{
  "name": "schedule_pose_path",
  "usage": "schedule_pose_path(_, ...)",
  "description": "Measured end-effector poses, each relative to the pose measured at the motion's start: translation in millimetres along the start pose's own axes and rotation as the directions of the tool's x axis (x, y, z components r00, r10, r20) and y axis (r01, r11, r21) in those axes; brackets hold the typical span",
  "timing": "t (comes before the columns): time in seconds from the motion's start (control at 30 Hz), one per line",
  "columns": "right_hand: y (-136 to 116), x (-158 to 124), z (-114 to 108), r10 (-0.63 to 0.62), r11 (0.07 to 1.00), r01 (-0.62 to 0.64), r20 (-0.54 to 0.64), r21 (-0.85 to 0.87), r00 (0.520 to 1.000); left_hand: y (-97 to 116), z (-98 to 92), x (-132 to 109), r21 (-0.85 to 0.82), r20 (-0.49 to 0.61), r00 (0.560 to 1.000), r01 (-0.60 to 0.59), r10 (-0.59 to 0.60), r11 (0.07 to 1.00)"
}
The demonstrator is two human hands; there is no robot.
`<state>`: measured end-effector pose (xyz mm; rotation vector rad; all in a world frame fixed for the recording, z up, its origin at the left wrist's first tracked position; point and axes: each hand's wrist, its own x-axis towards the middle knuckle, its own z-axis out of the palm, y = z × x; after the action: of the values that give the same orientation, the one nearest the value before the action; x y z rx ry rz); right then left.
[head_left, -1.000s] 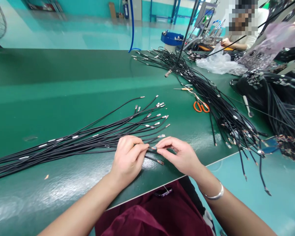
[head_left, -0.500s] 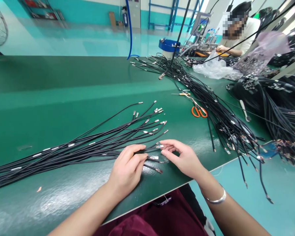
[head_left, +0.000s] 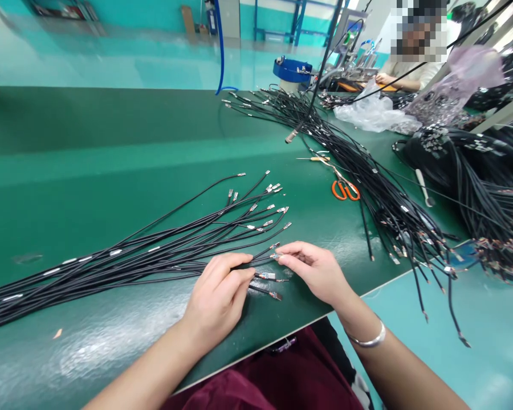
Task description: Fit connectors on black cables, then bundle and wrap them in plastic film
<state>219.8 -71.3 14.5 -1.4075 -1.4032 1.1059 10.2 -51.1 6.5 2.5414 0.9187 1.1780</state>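
Observation:
Black cables (head_left: pixel 154 250) with metal-tipped ends lie in a loose spread from the left across the green table. My left hand (head_left: pixel 218 293) is closed around one or more of these cables close to their ends; its fingertips hide the exact grip. Just right of it, my right hand (head_left: pixel 312 270) pinches a small silver cable connector (head_left: pixel 276 255) between thumb and forefinger. Below that connector, two more cable ends (head_left: pixel 267 276) stick out past my left fingers. Other connectors fan out above my hands.
Orange-handled scissors (head_left: pixel 345 189) and a thin yellow-handled pick (head_left: pixel 318 159) lie beside a second cable bundle (head_left: pixel 367 171). A white-handled tool (head_left: pixel 423 185) and a clear plastic bag (head_left: pixel 371 111) are farther right. Another person (head_left: pixel 399 80) works at the back right.
The fingers of my right hand have closed from a loose gap onto the connector. My left hand keeps nearly the same place; the whole view has shifted slightly.

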Motion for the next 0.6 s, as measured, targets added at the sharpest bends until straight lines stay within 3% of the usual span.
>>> schedule_pose_path(0.27, -6, -1, 2, 0.07, 0.998, -0.069, 0.058, -0.01, 0.996, 0, -0.3, 1, -0.018, 0.032, 0.999, 0.012, -0.012, 1.0)
schedule_pose_path(0.37, -3, 3, -1, 0.024, 0.997, -0.025, -0.016, -0.073, 1.0, -4, -0.3, -1, 0.018, 0.126, 0.991, 0.04, -0.042, 0.999)
schedule_pose_path(0.5, -1, 1, -34, -0.073, 0.966, 0.027, -0.171, -0.258, 0.983, -10, -1.1, -7, 0.056, 0.194, 0.976, 0.087, -0.096, 0.995)
schedule_pose_path(0.6, -6, -6, -78, -0.087, 0.916, -0.067, -0.359, -0.396, 0.929, -9, -3.1, -9, 0.069, 0.189, 0.967, 0.161, -0.171, 0.985)
